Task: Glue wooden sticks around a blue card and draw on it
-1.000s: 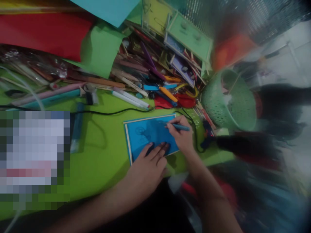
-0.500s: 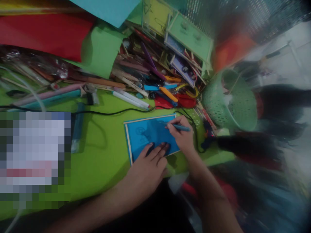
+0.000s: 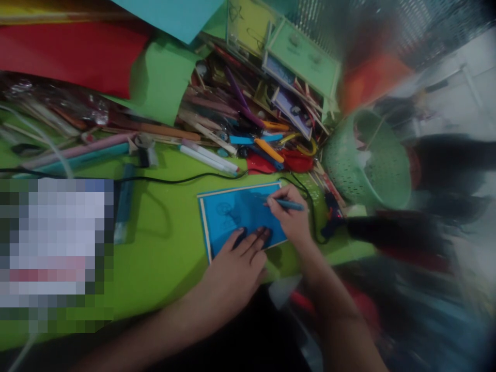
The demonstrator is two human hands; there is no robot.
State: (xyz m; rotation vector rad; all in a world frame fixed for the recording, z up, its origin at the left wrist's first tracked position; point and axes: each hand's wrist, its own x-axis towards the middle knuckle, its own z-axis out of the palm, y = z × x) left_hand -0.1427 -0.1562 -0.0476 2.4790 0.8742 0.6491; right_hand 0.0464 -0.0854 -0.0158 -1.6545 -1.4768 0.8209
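A blue card (image 3: 248, 206) edged with thin pale wooden sticks lies on the green tabletop (image 3: 155, 279). Dark line drawings, among them a round figure, show on its left half. My left hand (image 3: 242, 261) rests on the card's lower part with its fingers stretched out. Between the fingertips of my right hand (image 3: 290, 214) is a blue pen (image 3: 289, 203), its tip pointing left over the card's upper right. Whether the tip touches the surface I cannot tell.
Behind the card run a black cable (image 3: 174, 181) and white markers (image 3: 209, 157). A pile of pens and scissors lies further back. At right stands a green perforated basket (image 3: 349, 170), with a dark glue gun (image 3: 331, 222) near it. A pixelated patch covers the left.
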